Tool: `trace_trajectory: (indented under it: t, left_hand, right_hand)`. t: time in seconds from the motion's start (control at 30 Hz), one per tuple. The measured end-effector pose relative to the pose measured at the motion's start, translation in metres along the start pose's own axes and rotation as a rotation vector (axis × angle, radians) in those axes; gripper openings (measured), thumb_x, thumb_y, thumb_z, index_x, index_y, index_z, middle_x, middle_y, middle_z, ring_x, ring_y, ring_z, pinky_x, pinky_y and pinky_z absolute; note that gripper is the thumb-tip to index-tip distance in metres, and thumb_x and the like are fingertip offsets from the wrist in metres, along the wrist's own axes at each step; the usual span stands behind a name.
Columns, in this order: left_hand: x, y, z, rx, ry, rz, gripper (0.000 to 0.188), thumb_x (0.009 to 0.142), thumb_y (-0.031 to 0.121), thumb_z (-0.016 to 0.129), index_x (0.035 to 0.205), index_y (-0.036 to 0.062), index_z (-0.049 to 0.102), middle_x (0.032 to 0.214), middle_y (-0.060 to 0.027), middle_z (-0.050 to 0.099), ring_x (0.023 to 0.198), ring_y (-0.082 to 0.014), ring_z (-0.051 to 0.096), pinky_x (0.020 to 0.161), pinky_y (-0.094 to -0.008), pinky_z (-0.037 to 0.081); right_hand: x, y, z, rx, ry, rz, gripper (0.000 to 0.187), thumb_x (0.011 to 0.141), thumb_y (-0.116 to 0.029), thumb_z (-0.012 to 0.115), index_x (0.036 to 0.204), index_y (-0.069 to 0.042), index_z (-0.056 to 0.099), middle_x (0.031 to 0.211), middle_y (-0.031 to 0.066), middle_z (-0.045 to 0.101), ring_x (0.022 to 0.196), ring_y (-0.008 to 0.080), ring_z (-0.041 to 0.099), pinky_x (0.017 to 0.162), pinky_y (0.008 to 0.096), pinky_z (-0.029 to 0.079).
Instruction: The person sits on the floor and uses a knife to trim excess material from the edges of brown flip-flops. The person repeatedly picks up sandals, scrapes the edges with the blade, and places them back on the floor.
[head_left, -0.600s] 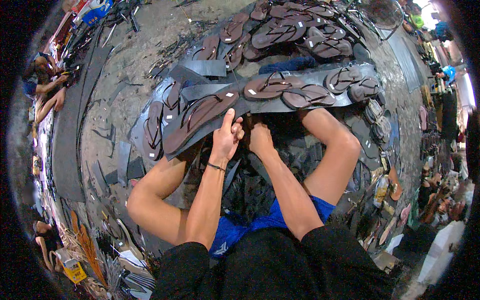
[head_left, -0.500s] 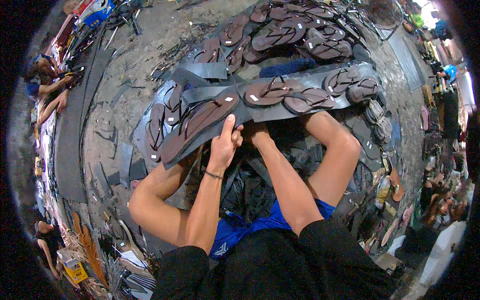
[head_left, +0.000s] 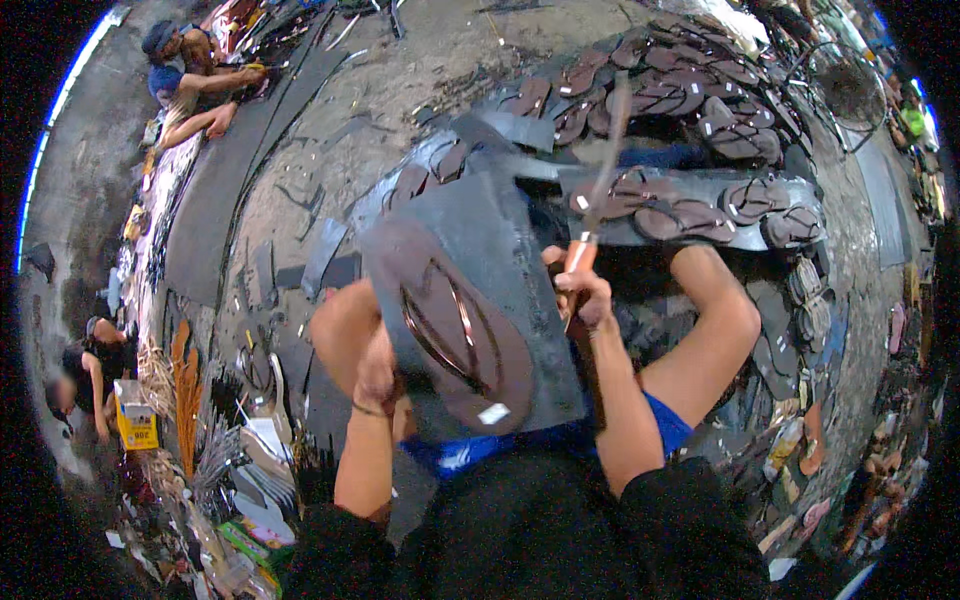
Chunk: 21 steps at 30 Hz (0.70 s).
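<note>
A brown flip-flop point(head_left: 498, 355) with shiny straps and a small white label lies on a dark rubber sheet point(head_left: 485, 225), tilted up close to my lap. My left hand point(head_left: 376, 365) is closed on the sheet's left edge, its fingers partly hidden. At the opposite edge, my right hand point(head_left: 587, 295) is wrapped round the orange handle of a long knife point(head_left: 581, 254). The blade points up and away, blurred. Whether the right fingers also touch the sheet, I cannot tell. Beyond it, several brown flip-flops point(head_left: 685, 220) lie along a grey board point(head_left: 610, 237).
More flip-flops point(head_left: 665, 95) are heaped at the back. Dark offcuts point(head_left: 325, 255) litter the floor on the left. Two people work at the far left, one point(head_left: 195, 85) farther back, the other near a yellow box point(head_left: 137, 415). A round wire frame point(head_left: 850, 85) stands at the back right.
The rubber sheet with its flip-flop has come off the board towards my lap and turned. My right hand, earlier partly hidden beneath the board, now shows a raised knife. The view has shifted.
</note>
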<state>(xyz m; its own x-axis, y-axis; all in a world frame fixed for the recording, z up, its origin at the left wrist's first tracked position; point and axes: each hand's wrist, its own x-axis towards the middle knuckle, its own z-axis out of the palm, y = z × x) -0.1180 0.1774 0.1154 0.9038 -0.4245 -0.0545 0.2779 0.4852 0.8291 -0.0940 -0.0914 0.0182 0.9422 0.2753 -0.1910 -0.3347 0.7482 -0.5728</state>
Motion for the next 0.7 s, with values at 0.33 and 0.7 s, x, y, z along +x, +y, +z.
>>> trace_trajectory:
  t: [0.33, 0.7]
  left_hand:
    - [0.001, -0.035, 0.034, 0.181, 0.398, -0.219, 0.031, 0.091, 0.015, 0.062, 0.116, -0.0015, 0.056, 0.107, -0.0070, 0.063, 0.094, -0.0153, 0.060, 0.082, -0.0301, 0.050]
    - [-0.040, -0.093, 0.038, 0.056, 0.402, -0.375, 0.043, 0.092, 0.024, 0.060, 0.124, -0.0036, 0.051, 0.118, -0.0082, 0.059, 0.105, -0.0142, 0.055, 0.092, -0.0296, 0.044]
  right_hand:
    - [-0.072, -0.030, 0.047, -0.429, 0.060, 0.032, 0.033, 0.075, -0.014, 0.076, 0.103, -0.005, 0.062, 0.098, 0.0014, 0.065, 0.087, 0.0118, 0.058, 0.080, 0.0294, 0.045]
    - [-0.142, 0.008, 0.014, -0.652, 0.390, 0.019, 0.031, 0.074, -0.015, 0.070, 0.100, 0.000, 0.063, 0.091, 0.0043, 0.066, 0.086, 0.0174, 0.060, 0.078, 0.0323, 0.048]
